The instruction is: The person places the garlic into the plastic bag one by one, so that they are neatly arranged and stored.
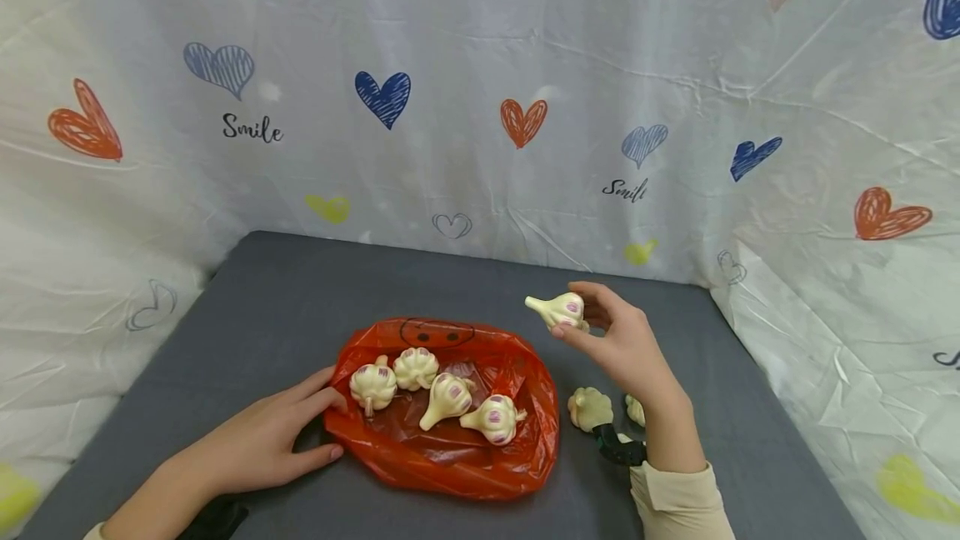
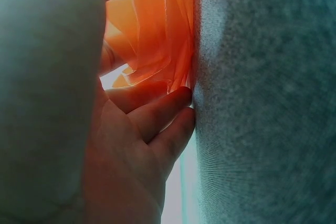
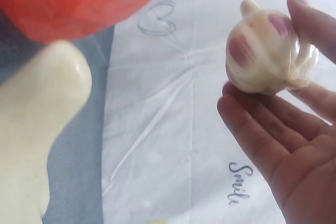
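Observation:
An open red plastic bag (image 1: 450,473) holds several white-and-purple garlic bulbs (image 1: 450,398). At its left rim, my left hand (image 1: 258,444) holds the edge with bent fingers, the thumb lower down beside it; the left wrist view shows the hand (image 2: 131,150) against the orange-lit plastic (image 2: 152,24). My right hand (image 1: 622,344) pinches one garlic bulb (image 1: 562,310) above and right of the bag, its stem pointing left. In the right wrist view, that bulb (image 3: 262,51) sits between the thumb and fingers of the hand (image 3: 294,145).
More bulbs lie right of the bag, one whole bulb (image 1: 590,408) and others partly behind the right wrist and its black strap (image 1: 618,447). A pale bulb (image 3: 37,108) is close in the right wrist view. White cloth (image 1: 465,40) with printed hearts surrounds the grey table (image 1: 300,298).

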Demonstrator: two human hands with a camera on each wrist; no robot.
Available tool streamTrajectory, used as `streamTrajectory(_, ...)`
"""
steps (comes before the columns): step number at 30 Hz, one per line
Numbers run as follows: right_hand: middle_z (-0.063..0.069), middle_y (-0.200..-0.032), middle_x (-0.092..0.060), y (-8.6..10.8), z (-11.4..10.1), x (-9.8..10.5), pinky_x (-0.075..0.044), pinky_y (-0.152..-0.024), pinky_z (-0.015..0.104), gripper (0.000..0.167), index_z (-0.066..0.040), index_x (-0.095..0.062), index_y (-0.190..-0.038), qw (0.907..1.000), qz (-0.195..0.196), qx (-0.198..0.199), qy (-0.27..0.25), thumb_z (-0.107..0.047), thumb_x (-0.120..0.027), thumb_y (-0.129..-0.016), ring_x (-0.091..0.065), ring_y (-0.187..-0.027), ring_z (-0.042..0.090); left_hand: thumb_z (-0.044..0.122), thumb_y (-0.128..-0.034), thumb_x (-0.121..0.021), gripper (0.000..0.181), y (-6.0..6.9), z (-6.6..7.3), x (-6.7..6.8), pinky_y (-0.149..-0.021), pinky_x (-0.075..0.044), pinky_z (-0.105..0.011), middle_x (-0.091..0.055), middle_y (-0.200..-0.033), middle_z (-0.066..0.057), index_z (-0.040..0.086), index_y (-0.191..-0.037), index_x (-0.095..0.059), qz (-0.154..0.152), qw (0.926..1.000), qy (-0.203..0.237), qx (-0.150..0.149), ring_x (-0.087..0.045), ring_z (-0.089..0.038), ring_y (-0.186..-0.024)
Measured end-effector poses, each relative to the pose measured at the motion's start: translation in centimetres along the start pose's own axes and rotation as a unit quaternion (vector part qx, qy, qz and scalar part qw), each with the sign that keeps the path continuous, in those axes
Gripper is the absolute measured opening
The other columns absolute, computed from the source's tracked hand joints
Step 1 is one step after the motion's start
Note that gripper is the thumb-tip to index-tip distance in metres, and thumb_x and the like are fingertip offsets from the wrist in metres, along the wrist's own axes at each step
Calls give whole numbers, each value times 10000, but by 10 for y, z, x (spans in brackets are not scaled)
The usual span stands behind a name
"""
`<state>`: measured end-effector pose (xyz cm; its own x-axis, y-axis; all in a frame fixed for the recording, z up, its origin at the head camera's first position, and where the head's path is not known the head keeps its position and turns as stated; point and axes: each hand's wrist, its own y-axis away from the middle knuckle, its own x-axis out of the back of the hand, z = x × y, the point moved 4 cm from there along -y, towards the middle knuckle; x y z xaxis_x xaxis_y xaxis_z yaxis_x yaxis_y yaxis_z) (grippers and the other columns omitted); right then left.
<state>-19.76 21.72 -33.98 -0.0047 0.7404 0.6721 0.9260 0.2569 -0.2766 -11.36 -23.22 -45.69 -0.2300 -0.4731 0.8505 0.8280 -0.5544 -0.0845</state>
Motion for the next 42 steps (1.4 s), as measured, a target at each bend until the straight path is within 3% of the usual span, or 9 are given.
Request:
streamTrajectory(17, -6, -1265, -732, -2, -22, -20, -598, -992, 467, 646, -140, -636, -1478, 9997, 5, 252, -4, -326, -919, -928, -702, -1141, 167, 658, -1020, -679, 311, 1, 0, -1, -1023, -577, -538, -410, -1712, -98, 491, -1261, -577, 59, 9999, -60, -60, -592, -335, -1427)
streamTrajectory(36, -40, -1265, -724, -1, -41, -52, -610, -974, 475, 614, -171, -648, -1470, 9984, -347, 355, -255, -299, -915, -932, -730, -1116, 158, 655, -1020, -681, 311, 1, 0, 0, -1013, -583, -528, -399, -1720, -97, 496, -1264, -572, 92, 9999, -61, -89, -600, -328, -1418)
streamTrajectory(42, -53, -1260, -726, 0, -49, -65, -617, -940, 421, 617, -168, -645, -1471, 9974, -542, 418, -246, -309, -913, -934, -733, -1069, 140, 648, -1020, -686, 309, 1, 1, 0, -1027, -574, -540, -393, -1724, -93, 497, -1264, -572, 86, 9999, -54, -99, -584, -336, -1436)
